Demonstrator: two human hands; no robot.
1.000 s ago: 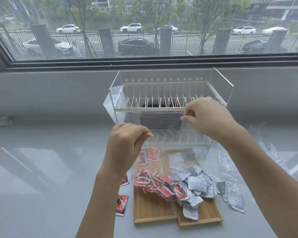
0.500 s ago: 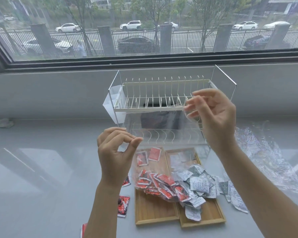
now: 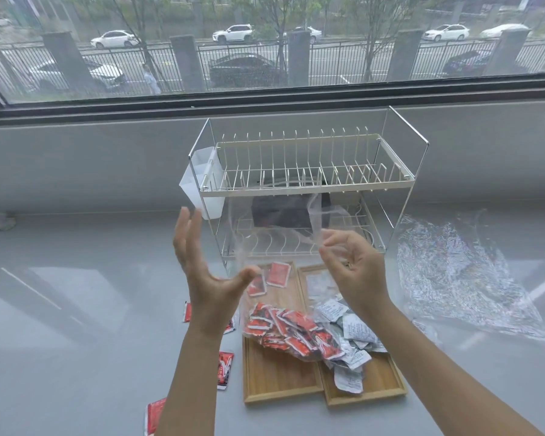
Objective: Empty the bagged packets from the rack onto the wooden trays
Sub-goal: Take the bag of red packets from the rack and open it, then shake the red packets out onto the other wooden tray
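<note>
Both hands are up in front of a white two-tier wire dish rack (image 3: pixel 299 184) on a grey tabletop (image 3: pixel 76 294). The left hand (image 3: pixel 202 272) is spread wide open, fingers splayed, gripping nothing. The right hand (image 3: pixel 354 269) is loosely curled with the fingers apart — the top of a clear plastic bag (image 3: pixel 283 247) floats right at its fingertips, but I can't tell if it's actually pinching it. The bag's lower end sags onto two wooden trays (image 3: pixel 277 376) sitting side by side just in front of the rack, and it's full of red packets (image 3: pixel 291 330). Loose white packets (image 3: pixel 353 335) are piled on the right tray, touching the red ones. A few stray red packets (image 3: pixel 224 369) lie on the tabletop left of the trays. A crumpled empty bag (image 3: pixel 460 278) lies off to the right — apart from the trays.
</note>
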